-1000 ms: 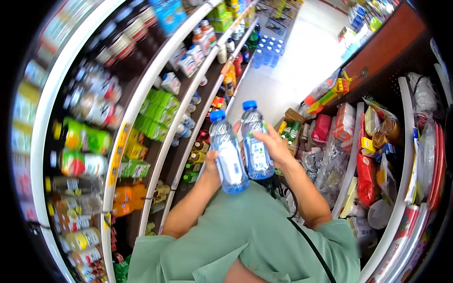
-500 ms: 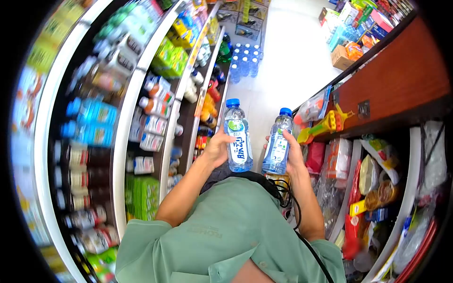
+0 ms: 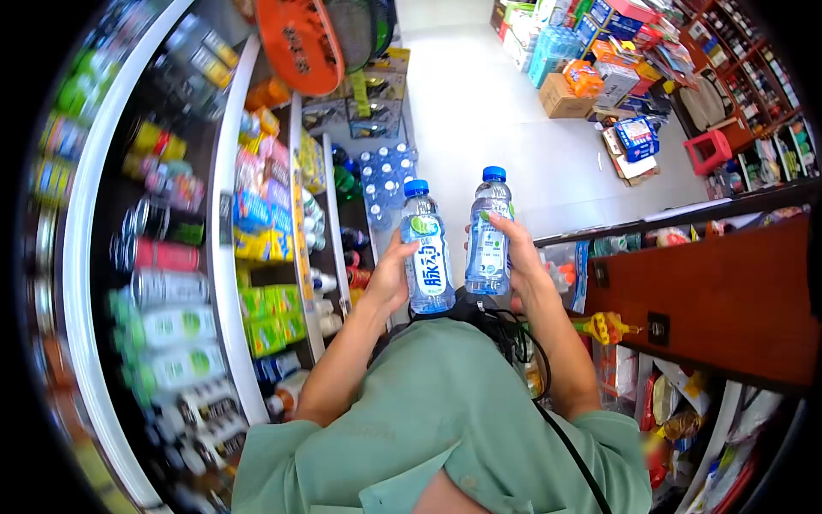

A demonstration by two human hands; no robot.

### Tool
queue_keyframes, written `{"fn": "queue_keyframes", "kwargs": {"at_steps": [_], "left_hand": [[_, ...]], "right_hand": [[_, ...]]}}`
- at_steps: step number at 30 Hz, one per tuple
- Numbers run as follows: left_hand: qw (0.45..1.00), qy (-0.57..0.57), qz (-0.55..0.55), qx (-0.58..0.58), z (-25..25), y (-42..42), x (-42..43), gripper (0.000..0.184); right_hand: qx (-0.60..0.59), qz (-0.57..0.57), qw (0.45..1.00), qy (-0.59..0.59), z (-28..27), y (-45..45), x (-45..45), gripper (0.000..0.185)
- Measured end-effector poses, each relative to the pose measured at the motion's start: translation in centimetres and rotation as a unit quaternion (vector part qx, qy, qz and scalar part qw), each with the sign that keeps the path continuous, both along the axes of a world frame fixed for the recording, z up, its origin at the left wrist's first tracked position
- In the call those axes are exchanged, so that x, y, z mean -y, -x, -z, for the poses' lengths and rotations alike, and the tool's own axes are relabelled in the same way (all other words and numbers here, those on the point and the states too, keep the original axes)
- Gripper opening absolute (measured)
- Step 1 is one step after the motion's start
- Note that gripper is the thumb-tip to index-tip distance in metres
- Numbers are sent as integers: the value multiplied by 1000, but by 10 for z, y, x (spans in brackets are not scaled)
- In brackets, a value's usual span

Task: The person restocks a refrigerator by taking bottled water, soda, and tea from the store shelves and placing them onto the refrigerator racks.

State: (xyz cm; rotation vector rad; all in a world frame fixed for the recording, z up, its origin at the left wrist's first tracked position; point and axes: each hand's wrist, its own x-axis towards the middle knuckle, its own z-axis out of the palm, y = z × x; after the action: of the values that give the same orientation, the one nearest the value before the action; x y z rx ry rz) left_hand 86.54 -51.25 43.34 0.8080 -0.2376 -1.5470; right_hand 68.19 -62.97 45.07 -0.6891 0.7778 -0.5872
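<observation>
Pale, glossy floor tiles [image 3: 462, 111] are reflecting bright white light in the aisle. Tall curved shelves with white metal edges [image 3: 81, 283] are lining the left side, holding rows of drinks. A reddish-brown wooden panel [image 3: 728, 300] is standing on the right, and a red plastic stool [image 3: 707, 152] is sitting beyond it.

Left hand [image 3: 396, 272] and right hand [image 3: 515, 248] raised side by side, fingers curled, forearms angled inward, elbows bent below
</observation>
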Motion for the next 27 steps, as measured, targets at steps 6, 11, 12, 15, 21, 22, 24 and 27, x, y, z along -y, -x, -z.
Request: {"fn": "queue_keyframes", "kwargs": {"at_steps": [6,11,12,15,21,22,24,27], "left_hand": [[999,12,36,-23,18,-28,124,49],[998,-16,47,28,41,-32,265,40],[999,-22,37,30,45,-32,295,39],[998,-44,22,31,42,-37,384,39],[998,6,-25,49,10,-68,515,48],[999,-1,-30,30,13,-75,534,50],[999,-31,-32,-23,16,-93,576,57],[987,40,-1,-155,20,-115,639,65]], "right_hand": [[23,76,997,-25,30,-28,131,39],[29,114,993,9,38,-40,261,36],[19,117,993,19,40,-41,287,37],[-10,112,993,43,30,-41,364,39],[-30,46,993,102,-6,-55,508,52],[-29,36,994,96,-7,-61,531,53],[-29,17,995,99,-7,-74,582,54],[-26,12,993,114,5,-95,658,52]]}}
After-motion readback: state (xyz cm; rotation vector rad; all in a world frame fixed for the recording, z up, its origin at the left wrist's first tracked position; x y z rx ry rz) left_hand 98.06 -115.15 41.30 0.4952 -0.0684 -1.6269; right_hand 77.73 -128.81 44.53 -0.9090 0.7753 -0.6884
